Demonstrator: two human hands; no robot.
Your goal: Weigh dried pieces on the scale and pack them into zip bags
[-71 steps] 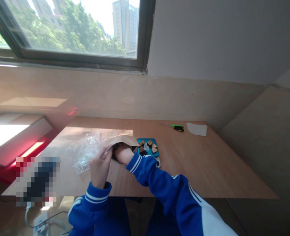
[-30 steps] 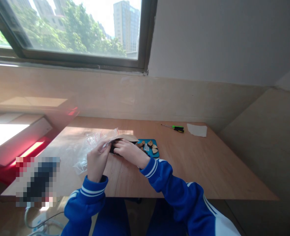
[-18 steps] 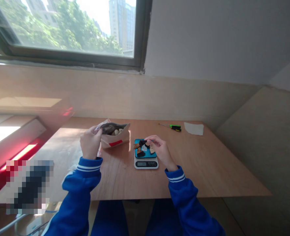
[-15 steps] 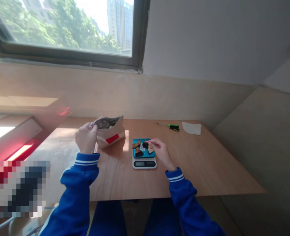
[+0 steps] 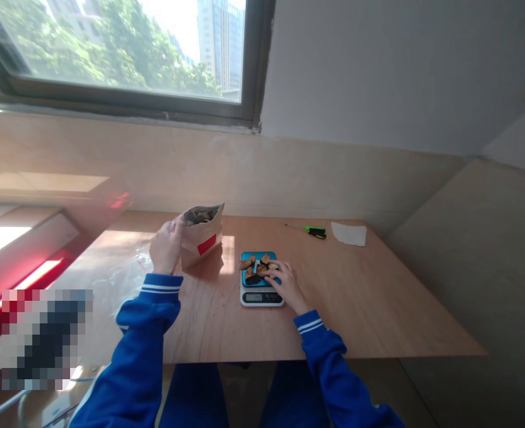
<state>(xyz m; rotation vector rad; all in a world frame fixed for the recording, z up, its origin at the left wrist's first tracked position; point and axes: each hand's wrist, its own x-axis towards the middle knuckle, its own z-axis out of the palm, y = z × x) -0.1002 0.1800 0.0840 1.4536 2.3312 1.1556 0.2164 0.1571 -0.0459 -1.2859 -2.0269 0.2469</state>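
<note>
Our left hand (image 5: 167, 245) is clamped on the edge of an upright kraft paper pouch (image 5: 199, 249) with a red label, standing on the wooden surface (image 5: 356, 303). Our right hand (image 5: 288, 286) lies over brown and dark chunks (image 5: 254, 267) on the blue tray of a digital scale (image 5: 261, 299); we cannot tell whether its fingers pinch one. Clear plastic film (image 5: 120, 279) lies left; a green-handled screwdriver (image 5: 316, 230) and a white paper sheet (image 5: 348, 233) lie farther off.
</note>
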